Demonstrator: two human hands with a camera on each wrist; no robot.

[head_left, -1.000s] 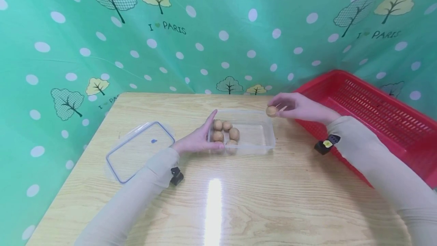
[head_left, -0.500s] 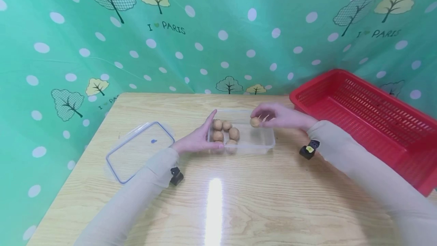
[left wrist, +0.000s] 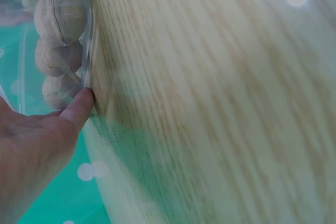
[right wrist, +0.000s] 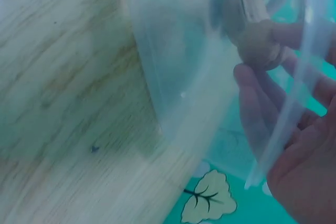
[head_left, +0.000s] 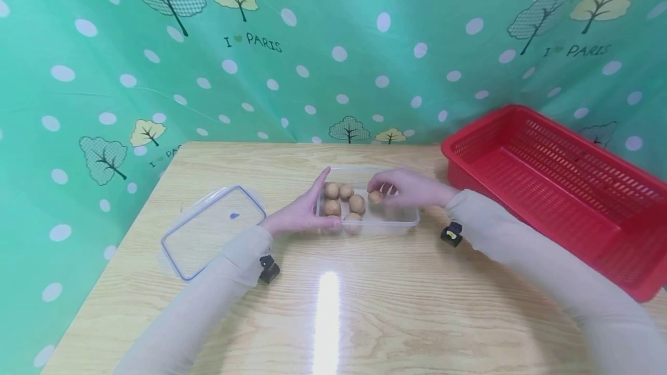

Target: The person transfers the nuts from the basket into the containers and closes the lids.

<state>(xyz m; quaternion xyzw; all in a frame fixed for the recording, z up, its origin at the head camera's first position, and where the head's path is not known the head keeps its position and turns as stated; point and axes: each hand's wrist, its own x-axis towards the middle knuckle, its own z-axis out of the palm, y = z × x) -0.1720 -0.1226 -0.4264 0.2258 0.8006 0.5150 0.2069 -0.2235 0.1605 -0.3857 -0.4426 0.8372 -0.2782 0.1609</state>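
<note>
A clear plastic container (head_left: 391, 224) stands on the table with several round tan walnuts (head_left: 356, 204) gathered in its left part. My left hand (head_left: 299, 213) grips the container's left end, thumb along the near side and fingers toward the far side. In the left wrist view the thumb (left wrist: 79, 107) touches the wall beside stacked-looking walnuts (left wrist: 60, 17). Inside the container, my right hand (head_left: 409, 188) pinches one walnut (head_left: 374, 197) close to the others. The right wrist view shows that walnut (right wrist: 258, 45) between fingertips and thumb, partly seen through the clear wall.
A clear lid (head_left: 213, 233) with a blue seal lies to the left on the wooden table (head_left: 396, 305). At the right stands a big red slotted basket (head_left: 552, 190), near the right forearm. A green dotted curtain (head_left: 312, 33) hangs behind the table.
My right hand has carried the walnut leftward and down, from beyond the container's right end to inside it near the other walnuts. The left hand has stayed in place.
</note>
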